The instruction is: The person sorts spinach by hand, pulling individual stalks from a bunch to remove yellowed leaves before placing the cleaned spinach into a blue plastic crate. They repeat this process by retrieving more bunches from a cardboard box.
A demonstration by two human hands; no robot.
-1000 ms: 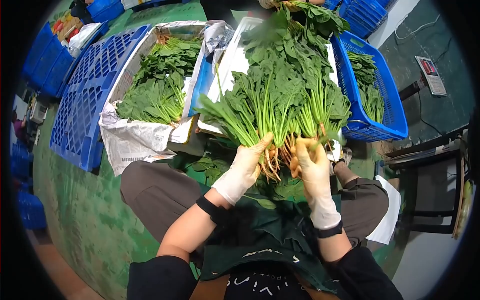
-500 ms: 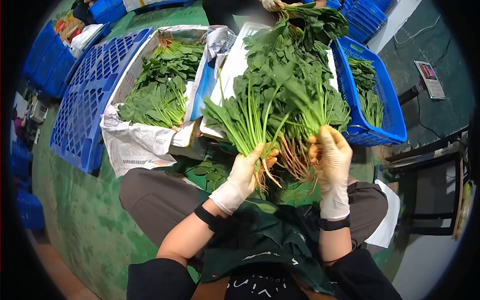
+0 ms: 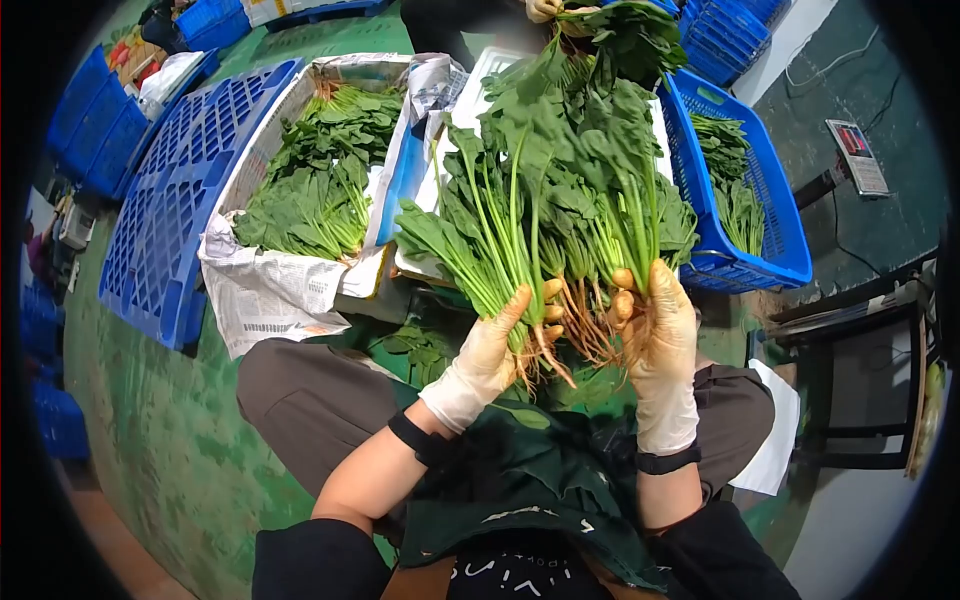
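Observation:
My left hand [image 3: 480, 358], in a stained white glove, is closed around the stem bases of a spinach bunch [image 3: 492, 245]. Pinkish roots stick out below its fingers, and the leaves point up and away. Beside it, my gloved right hand [image 3: 660, 340] grips more spinach stems [image 3: 635, 225] between the thumb and curled fingers. Behind both hands, a pile of spinach [image 3: 575, 150] covers much of a white foam box [image 3: 428, 190], its reddish roots hanging toward me between the hands.
At left, a newspaper-lined box [image 3: 275, 280] holds spinach bunches, next to a blue pallet [image 3: 170, 215]. A blue basket [image 3: 785, 230] with spinach stands at right, near a scale display [image 3: 857, 157]. Across from me, another person's gloved hand [image 3: 543, 10] is at some greens.
My right hand has lowered slightly, and the leaf it held up before the pile now lies back among the others. The left-hand bunch has shifted slightly, with its leaves more spread.

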